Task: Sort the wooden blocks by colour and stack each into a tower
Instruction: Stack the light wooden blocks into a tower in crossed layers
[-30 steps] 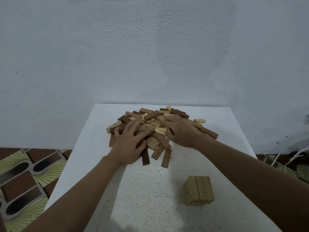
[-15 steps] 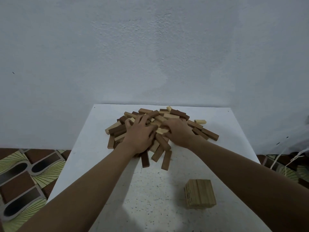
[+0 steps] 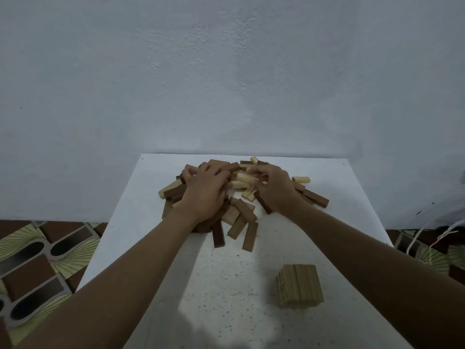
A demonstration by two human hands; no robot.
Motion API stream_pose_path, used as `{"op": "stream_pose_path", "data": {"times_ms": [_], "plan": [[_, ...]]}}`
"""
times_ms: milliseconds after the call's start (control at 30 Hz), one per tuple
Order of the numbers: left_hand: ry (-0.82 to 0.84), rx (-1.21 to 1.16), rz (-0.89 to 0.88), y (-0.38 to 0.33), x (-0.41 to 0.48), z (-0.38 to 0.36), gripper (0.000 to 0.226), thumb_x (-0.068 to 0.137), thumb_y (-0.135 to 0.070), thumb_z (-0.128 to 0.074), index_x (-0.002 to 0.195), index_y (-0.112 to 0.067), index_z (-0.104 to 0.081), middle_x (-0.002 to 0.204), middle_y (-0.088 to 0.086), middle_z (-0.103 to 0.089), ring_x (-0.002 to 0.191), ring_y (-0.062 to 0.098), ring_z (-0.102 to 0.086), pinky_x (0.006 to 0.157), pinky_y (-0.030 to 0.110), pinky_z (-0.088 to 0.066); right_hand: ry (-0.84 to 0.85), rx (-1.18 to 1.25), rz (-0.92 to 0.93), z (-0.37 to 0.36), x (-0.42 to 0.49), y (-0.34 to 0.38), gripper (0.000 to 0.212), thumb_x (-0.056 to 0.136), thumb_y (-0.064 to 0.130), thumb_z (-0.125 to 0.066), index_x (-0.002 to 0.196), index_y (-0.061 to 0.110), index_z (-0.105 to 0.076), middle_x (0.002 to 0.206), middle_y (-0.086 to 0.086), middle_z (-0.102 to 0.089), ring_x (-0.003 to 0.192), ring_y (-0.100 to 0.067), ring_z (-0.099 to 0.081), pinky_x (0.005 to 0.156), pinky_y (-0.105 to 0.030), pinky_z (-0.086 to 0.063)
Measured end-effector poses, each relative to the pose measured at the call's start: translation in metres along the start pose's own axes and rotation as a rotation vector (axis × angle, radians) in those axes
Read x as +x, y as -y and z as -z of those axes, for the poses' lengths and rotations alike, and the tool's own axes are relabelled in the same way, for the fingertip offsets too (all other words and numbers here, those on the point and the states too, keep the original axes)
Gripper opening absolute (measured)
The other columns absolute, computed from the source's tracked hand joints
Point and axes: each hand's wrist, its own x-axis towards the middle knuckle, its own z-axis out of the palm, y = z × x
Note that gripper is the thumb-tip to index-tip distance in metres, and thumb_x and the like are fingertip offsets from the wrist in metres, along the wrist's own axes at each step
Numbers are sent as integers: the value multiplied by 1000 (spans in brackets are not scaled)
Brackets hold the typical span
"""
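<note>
A mixed pile of wooden blocks (image 3: pixel 242 214) in dark brown, mid brown and pale cream lies at the far middle of the white table (image 3: pixel 141 222). My left hand (image 3: pixel 203 191) rests palm down on the pile's left half, its fingers spread over dark blocks. My right hand (image 3: pixel 274 186) is on the right half, with fingers and thumb curled round a pale block (image 3: pixel 242 177). A short square tower of tan blocks (image 3: pixel 300 285) stands at the near right. The blocks under both palms are hidden.
A single pale block (image 3: pixel 301 179) lies apart at the pile's right. A grey wall rises right behind the table. Patterned floor tiles (image 3: pixel 37 260) show on the left, and white cords (image 3: pixel 427 238) hang at the right edge.
Both hands have slid farther back over the pile. My right hand's fingers have curled in around pale blocks at the pile's centre. The tan tower has not moved.
</note>
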Motion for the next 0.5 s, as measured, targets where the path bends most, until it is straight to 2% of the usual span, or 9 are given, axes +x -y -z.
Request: {"op": "stream_pose_path", "data": {"times_ms": [33, 100, 167, 233, 333, 433, 500], "plan": [[-20, -40, 32, 0, -4, 8, 17, 102, -30, -50, 113, -32, -63, 109, -12, -59, 107, 18, -45, 89, 43, -23, 12, 7, -10, 5, -4, 8, 26, 92, 6, -67, 117, 11, -71, 107, 1, -66, 94, -11, -57, 85, -12, -44], [-60, -170, 107, 1, -18, 22, 10, 101, -31, -52, 100, -32, -62, 91, -14, -58, 98, 17, -51, 86, 39, -29, 56, 9, 7, 15, -13, 23, 26, 93, 4, -64, 116, 12, -72, 100, 9, -60, 90, -5, -54, 74, -1, -36], [-48, -295, 205, 1, -40, 34, 11, 101, -31, -56, 98, -26, -65, 83, -12, -61, 89, 13, -57, 80, 26, -26, 178, -18, 59, 26, -25, 38, 22, 93, 6, -64, 113, 12, -72, 89, 16, -56, 77, 2, -50, 67, 1, -34], [-29, -395, 283, 2, -65, 42, 13, 100, -36, -60, 94, -27, -68, 80, -11, -66, 83, 4, -59, 83, 31, -30, 349, -58, 132, 33, -37, 52, 19, 93, 8, -64, 110, 11, -71, 84, 16, -55, 74, 3, -49, 67, -7, -36], [-6, -490, 328, 3, -100, 48, 12, 94, -40, -67, 85, -32, -68, 83, -27, -66, 79, -6, -60, 89, 48, -46, 555, -134, 176, 29, -58, 65, 18, 94, 13, -63, 111, 15, -68, 96, 7, -59, 86, -6, -53, 72, -23, -39], [14, -527, 358, -2, -128, 47, 11, 87, -47, -70, 83, -38, -71, 84, -31, -66, 80, -7, -60, 89, 52, -50, 714, -297, 268, 16, -74, 73, 14, 96, 14, -61, 108, 20, -66, 98, 9, -50, 90, -7, -44, 81, -26, -32], [41, -534, 393, -5, -144, 42, 4, 87, -44, -72, 83, -45, -71, 86, -31, -67, 85, -6, -61, 93, 54, -49, 813, -420, 311, 7, -84, 78, 20, 96, 9, -58, 112, 19, -65, 99, 10, -44, 98, -9, -40, 85, -24, -27]]}}
